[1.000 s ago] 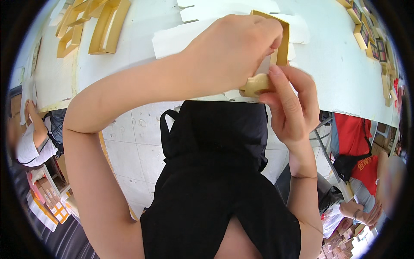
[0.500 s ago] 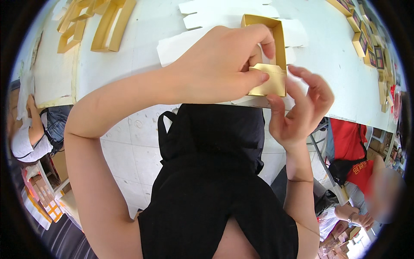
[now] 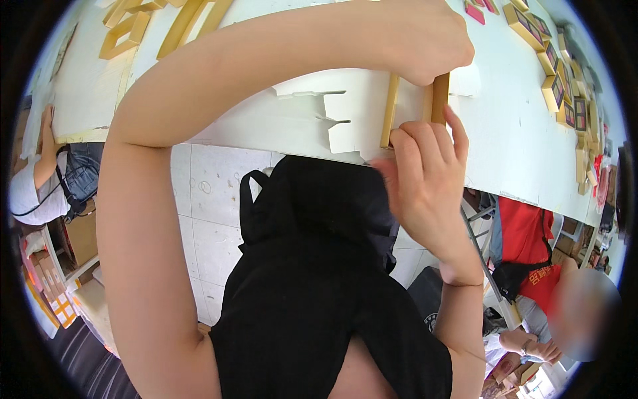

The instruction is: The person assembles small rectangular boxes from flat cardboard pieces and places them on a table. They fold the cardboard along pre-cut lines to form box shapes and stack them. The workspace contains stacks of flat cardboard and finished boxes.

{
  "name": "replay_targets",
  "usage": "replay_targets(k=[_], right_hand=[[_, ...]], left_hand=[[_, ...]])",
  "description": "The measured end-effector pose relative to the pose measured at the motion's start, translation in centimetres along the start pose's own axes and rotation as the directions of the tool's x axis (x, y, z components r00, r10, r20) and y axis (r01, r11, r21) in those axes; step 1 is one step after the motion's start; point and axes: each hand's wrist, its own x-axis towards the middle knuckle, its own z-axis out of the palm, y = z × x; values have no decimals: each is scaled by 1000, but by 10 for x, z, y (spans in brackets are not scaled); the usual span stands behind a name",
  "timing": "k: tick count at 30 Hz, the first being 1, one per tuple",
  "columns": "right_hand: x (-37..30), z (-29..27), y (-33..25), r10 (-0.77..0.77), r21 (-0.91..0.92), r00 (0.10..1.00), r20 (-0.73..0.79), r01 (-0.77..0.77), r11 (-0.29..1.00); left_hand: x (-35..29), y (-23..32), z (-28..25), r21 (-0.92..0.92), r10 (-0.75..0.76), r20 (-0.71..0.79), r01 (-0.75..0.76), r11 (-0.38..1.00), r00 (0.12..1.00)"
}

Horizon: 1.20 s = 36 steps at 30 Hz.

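Fingers of the right hand: bent over the near end of the gold box, the little finger straighter and close to the right wall; the thumb, blurred, sits lower and to the left – whether it pinches the end wall, I cannot tell.
Fingers of the left hand: curled in at the far end of the box, seen from the back of the hand; their tips are hidden, so their hold cannot be told.
Gold box: between the two hands, near the front edge of the white worktable; its long walls run away from the person, a pale inside showing between them, both ends covered by the hands.
White card pieces: just left of the box, lying flat, with tabs and slits on their edges.
Upper left of the table: gold trays, well apart from the hands, some cut off by the picture's top.
Right side of the table: a cluster of gold boxes with dark panels; small pink pieces lie beyond the left hand.
Beside the table: a co-worker in a light top with a dark backpack on the left – another in a red top on the right.
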Motion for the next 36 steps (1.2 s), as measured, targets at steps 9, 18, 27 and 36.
replay_targets(k=[9, 18, 27, 36], right_hand=[[-9, -31, 36, 106, 30, 945, -309, -101, 994], [-12, -39, 43, 268, 720, 947, -176, -62, 691], [21, -11, 40, 77, 243, 991, -105, -50, 969], [2, -27, 52, -72, 144, 918, 390, 17, 989]], left_hand=[[-29, -10, -56, -518, -216, 213, 298, 802, 953], [-120, 42, -53, -701, -363, -41, 232, 674, 931], [-182, 22, -32, -160, -566, -397, 553, 818, 723], [-258, -70, -18, 279, -628, -505, 800, 531, 592]])
